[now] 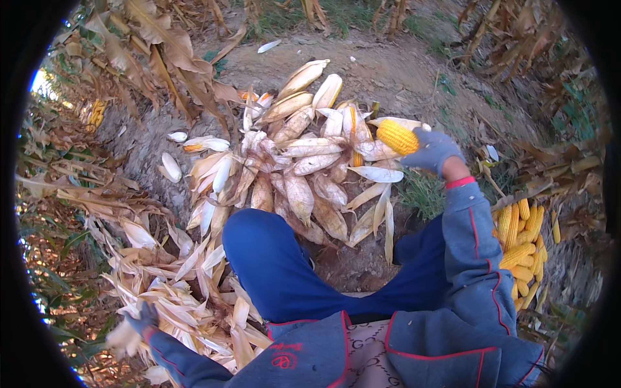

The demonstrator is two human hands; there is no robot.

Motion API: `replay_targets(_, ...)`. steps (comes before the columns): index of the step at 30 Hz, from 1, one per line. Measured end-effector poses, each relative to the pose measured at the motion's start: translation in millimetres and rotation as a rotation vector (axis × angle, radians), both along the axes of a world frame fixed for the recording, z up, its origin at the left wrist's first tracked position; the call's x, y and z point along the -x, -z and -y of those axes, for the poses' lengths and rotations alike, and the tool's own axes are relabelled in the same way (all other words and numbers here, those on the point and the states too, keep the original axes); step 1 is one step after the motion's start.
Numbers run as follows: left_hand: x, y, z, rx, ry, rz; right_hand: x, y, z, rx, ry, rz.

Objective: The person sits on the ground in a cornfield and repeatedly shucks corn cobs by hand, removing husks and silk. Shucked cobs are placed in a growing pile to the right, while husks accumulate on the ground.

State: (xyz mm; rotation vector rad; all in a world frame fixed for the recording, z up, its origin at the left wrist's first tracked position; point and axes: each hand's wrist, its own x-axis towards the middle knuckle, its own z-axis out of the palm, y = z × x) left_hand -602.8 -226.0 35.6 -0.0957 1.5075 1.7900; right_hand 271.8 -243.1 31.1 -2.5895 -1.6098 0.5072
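Note:
My right hand (432, 151), in a grey glove, grips a bare yellow ear of corn (399, 137) by one end. It is over the right edge of a heap of unshucked corn ears (315, 162), which lies on the soil before my knees. My left hand (144, 317), also gloved, is low on the left with its fingers apart. Just beneath it is a motion-blurred piece of husk (124, 337); whether the fingers touch it I cannot tell. Stripped dry husks (194, 310) lie piled beside my left leg.
A pile of shucked yellow ears (521, 257) lies to the right, beyond my right sleeve. Dry corn stalks (170, 43) lean in at the upper left. More yellow ears (96, 116) show at the far left. A few loose white-husked pieces (171, 167) lie on the dirt.

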Motion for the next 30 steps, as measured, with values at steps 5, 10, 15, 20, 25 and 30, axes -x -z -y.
replay_targets(5, -57.3, 83.1, -33.6, 0.020, 0.211, 0.074, -53.1, -8.5, 80.3, -0.017, 0.182, -0.013)
replay_targets(10, -202.5, 41.5, -126.8, -0.151, 0.566, -0.045, -113.8, 14.4, 242.1, -0.066, 0.524, -0.003)
replay_targets(15, -383.5, -40.6, -160.9, -0.449, 1.013, -0.012, -155.8, 5.7, 381.5, 0.031, 1.094, 0.420)
replay_targets(20, -514.8, -52.0, -157.1, -0.484, 1.252, 0.019, -183.6, 2.7, 329.1, -0.249, 0.841, 0.325)
replay_targets(25, -581.1, -14.8, -149.0, -0.332, 1.306, -0.115, -164.8, 47.7, 129.9, -0.384, 0.183, -0.173)
replay_targets(30, -583.4, 1.5, -158.9, -0.261, 1.335, -0.164, -117.6, 124.2, -37.0, 0.055, -0.031, -0.164)
